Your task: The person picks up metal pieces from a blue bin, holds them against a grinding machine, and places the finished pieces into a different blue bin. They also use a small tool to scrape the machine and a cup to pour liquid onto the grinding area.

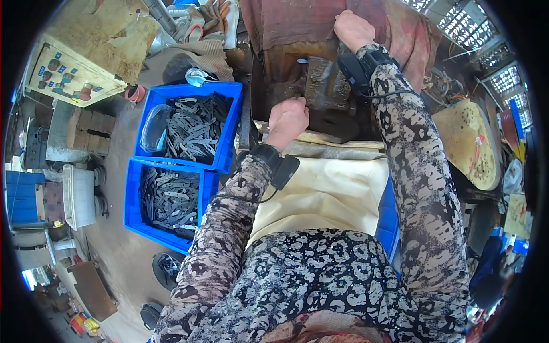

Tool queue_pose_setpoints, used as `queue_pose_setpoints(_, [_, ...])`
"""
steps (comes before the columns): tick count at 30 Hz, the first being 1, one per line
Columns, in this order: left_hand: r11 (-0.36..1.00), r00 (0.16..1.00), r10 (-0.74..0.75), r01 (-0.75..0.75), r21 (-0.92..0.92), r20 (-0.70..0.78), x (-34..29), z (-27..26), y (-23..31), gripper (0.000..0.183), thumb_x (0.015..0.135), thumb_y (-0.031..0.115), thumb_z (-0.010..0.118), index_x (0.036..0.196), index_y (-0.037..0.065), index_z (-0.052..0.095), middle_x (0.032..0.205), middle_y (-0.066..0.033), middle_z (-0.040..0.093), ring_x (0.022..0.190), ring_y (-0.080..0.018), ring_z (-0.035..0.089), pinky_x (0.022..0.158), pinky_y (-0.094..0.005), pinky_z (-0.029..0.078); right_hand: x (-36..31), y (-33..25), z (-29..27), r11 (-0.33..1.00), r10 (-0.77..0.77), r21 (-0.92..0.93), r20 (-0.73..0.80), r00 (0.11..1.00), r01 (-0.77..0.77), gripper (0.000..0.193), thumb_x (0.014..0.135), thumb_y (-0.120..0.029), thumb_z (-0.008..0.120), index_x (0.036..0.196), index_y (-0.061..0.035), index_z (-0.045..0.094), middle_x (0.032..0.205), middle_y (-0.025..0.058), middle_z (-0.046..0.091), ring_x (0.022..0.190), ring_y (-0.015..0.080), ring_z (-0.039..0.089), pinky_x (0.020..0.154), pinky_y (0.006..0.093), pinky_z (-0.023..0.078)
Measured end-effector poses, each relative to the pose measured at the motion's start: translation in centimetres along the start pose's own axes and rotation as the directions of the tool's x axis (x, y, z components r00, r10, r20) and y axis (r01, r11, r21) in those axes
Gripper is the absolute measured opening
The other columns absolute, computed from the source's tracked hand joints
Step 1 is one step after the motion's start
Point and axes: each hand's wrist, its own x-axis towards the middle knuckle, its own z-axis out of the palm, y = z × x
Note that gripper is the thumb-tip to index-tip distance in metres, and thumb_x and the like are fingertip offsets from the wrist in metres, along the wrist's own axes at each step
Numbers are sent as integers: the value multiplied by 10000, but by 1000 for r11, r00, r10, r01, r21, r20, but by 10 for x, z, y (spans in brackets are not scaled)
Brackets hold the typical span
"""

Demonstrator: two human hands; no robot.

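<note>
My left hand is closed with its knuckles up, above the front edge of a wet, brown machine bed. Whatever its fingers pinch, if anything, is hidden or too small to name. Farther forward, my right hand is curled closed in front of a reddish-brown cloth draped over the machine. What it grips cannot be made out. Between the two hands sits a block-like metal fixture, dirty and wet. A dark round part lies nearer me, right of my left hand.
Two blue bins stand on my left, a far one and a near one, both full of flat dark metal pieces. A clear plastic container lies in the far bin. A control box is farther left. Cream cloth covers my lap.
</note>
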Motion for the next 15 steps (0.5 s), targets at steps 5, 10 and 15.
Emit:
queue_pose_setpoints(5, [1000, 1000, -24, 24, 5, -12, 1, -6, -4, 190, 860, 229, 539, 909, 72, 634, 941, -137, 663, 926, -331, 638, 820, -430, 518, -6, -10, -11, 995, 56, 83, 25, 998, -58, 398, 959, -343, 422, 1081, 3, 576, 1043, 202, 675, 1004, 377, 639, 852, 456, 490])
queue_pose_setpoints(10, [999, 999, -35, 35, 9, 13, 1, -3, -7, 190, 857, 234, 542, 907, 75, 634, 956, -136, 662, 937, -334, 636, 832, -431, 517, -3, -13, -11, 982, 112, 142, 100, 989, -126, 408, 982, -378, 396, 1135, -28, 542, 1112, 233, 639, 1066, 402, 600, 880, 506, 454])
queue_pose_setpoints(15, [999, 999, -46, 46, 12, -2, 3, -3, -8, 176, 850, 237, 560, 901, 92, 646, 948, -121, 668, 914, -331, 633, 800, -425, 515, -3, -12, -13, 983, 146, 100, 108, 983, -157, 389, 977, -359, 393, 1143, -41, 543, 1116, 224, 639, 1070, 401, 598, 877, 505, 457])
